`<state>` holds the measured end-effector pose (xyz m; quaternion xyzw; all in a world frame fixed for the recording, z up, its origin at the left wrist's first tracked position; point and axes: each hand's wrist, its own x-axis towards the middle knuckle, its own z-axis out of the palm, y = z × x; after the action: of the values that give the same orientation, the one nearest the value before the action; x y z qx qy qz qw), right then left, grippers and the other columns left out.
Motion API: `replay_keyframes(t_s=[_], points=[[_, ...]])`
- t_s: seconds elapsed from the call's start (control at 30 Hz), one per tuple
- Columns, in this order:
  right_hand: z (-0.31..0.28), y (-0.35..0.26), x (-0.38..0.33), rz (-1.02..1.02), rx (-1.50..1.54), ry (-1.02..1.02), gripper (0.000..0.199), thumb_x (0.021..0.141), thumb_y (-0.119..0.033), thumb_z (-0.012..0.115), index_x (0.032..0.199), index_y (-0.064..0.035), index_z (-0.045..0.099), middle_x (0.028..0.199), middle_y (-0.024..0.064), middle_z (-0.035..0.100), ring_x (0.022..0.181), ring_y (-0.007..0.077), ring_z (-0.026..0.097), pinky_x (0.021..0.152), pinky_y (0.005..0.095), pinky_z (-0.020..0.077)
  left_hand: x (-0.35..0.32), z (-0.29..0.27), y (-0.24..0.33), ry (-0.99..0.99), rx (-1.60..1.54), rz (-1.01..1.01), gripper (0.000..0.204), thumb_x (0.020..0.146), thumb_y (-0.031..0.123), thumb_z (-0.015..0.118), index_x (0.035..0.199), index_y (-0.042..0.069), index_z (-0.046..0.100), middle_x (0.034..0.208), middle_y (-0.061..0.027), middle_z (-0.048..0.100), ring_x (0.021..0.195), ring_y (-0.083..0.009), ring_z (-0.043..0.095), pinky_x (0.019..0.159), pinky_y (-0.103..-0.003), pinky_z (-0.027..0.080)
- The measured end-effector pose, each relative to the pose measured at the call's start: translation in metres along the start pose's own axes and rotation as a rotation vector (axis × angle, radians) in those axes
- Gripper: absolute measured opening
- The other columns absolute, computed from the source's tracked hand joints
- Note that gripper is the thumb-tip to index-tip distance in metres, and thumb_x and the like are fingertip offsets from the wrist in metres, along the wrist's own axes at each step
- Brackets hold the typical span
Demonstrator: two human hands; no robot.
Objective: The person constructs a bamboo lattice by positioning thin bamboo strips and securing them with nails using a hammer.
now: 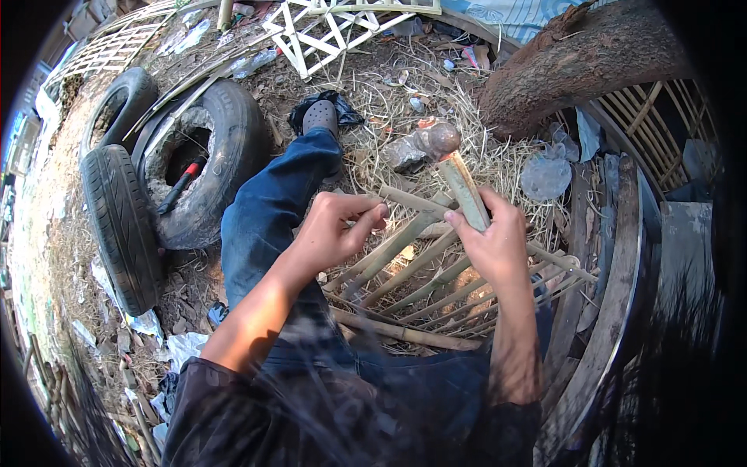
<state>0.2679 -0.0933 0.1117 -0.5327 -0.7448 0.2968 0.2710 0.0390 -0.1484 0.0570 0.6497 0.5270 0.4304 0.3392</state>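
Person's clothing, head view. Blue denim trousers (268,218), running from the lower middle of the frame up toward the upper middle. Grey slip-on shoe (320,117) with small holes across the top, at the end of that leg. Dark long-sleeved top: left sleeve (226,405) pushed up near the elbow at lower left, right sleeve (510,428) at lower right. Both forearms bare; no gloves, watch or rings visible.

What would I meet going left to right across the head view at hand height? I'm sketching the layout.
Upright tyre → tyre lying flat → blue-jeaned leg → left hand pinching a bamboo slat → right hand gripping a hammer handle → curved wooden planks.
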Motion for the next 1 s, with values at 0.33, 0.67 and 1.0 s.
replay_keyframes(t_s=[0.33, 0.67, 1.0], points=[[0.006, -0.010, -0.004, 0.064, 0.009, -0.010, 0.022, 0.077, -0.012, 0.076, 0.089, 0.0009, 0.063, 0.073, 0.0185, 0.063, 0.065, 0.0325, 0.062, 0.062, 0.0400, 0.0469, -0.021, 0.057, 0.013, 0.333, -1.041, -0.365, 0.027, 0.098, 0.013, 0.055, 0.086, -0.008, 0.066, 0.071, -0.0097, 0.068, 0.066, -0.0138, 0.066, 0.062, -0.026, 0.054], [0.001, -0.007, -0.009, -0.081, -0.040, 0.031, 0.022, 0.077, -0.012, 0.075, 0.087, 0.0013, 0.062, 0.072, 0.0184, 0.062, 0.066, 0.0340, 0.062, 0.062, 0.0410, 0.0465, 0.005, -0.020, 0.001, -0.071, 0.173, 0.213, 0.026, 0.095, 0.009, 0.056, 0.079, -0.008, 0.067, 0.071, -0.0117, 0.069, 0.067, -0.0156, 0.068, 0.062, -0.028, 0.053], [-0.003, -0.002, -0.005, 0.034, 0.059, 0.052, 0.020, 0.078, -0.010, 0.075, 0.088, 0.0024, 0.063, 0.069, 0.0157, 0.062, 0.060, 0.0255, 0.060, 0.059, 0.0372, 0.0456, -0.009, 0.040, 0.001, 0.194, -0.324, -0.031, 0.023, 0.096, 0.008, 0.055, 0.086, -0.009, 0.067, 0.075, -0.0096, 0.069, 0.071, -0.0147, 0.067, 0.065, -0.028, 0.053]])
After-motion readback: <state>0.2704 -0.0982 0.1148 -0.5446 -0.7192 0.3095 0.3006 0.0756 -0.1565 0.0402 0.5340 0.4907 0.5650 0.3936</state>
